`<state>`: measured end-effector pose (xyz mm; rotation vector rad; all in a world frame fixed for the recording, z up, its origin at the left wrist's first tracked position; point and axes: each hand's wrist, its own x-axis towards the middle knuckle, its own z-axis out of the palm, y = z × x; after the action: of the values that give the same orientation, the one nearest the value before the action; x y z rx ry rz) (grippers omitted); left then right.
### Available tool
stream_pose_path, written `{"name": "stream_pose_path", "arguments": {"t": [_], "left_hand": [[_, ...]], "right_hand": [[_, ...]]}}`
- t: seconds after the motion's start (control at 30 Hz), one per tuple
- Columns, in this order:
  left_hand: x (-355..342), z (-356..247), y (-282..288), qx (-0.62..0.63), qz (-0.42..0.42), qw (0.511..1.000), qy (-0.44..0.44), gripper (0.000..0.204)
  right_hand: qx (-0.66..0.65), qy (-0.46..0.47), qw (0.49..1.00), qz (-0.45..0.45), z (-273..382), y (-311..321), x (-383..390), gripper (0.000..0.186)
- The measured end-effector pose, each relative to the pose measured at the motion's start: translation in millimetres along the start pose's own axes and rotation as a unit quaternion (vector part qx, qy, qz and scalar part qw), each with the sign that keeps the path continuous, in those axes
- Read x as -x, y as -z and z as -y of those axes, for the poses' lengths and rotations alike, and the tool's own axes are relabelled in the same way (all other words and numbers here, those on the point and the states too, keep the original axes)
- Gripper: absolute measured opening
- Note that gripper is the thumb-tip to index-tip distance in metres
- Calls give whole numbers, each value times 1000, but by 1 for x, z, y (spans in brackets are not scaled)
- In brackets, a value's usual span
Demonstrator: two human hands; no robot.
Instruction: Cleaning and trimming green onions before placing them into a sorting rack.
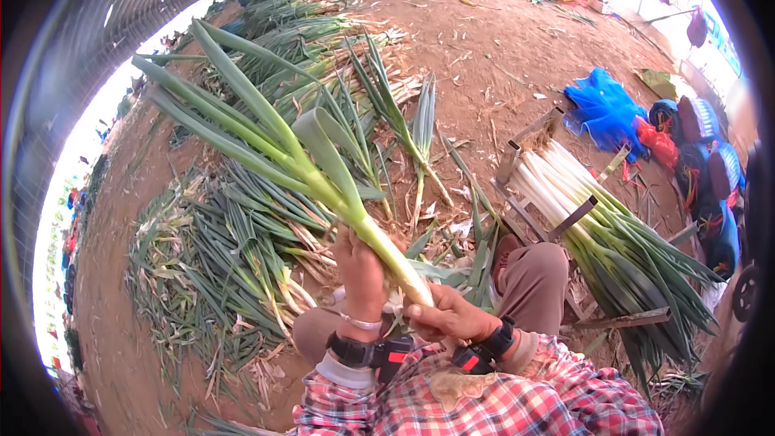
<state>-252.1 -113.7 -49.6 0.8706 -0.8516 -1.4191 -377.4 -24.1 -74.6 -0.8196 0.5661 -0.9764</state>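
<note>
One leek [347, 200] is held slantwise, its pale lower end clamped in the fingers [425, 319] of the right hand [458, 315]; higher up, it is touched by the left hand [358, 270] (whether its fingers are closed cannot be told).

The curled left grip [359, 270] is farther forward than the curled right grip [458, 315].

No lettering or numbers can be read.

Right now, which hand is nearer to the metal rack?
The right hand: left of the metal rack, low on the onion stalk; the left hand is farther left, higher on it.
</note>
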Motion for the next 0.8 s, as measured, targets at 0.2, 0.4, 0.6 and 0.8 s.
{"name": "stream_pose_path", "arguments": {"t": [0.2,0.4,0.6,0.8], "left_hand": [[26,77,87,-427,282,859,22,22],[-13,-41,57,-417,174,892,-27,52],[-24,-80,-7,37,236,969,60,42],[-1,-70,-13,-1,139,989,57,26]], "right_hand": [[-114,-5,988,102,18,5,8,17],[-175,-11,969,173,3,16,10,31],[162,-100,972,137,32,7,-1,33],[433,320,836,-103,64,-19,-32,38]]}}
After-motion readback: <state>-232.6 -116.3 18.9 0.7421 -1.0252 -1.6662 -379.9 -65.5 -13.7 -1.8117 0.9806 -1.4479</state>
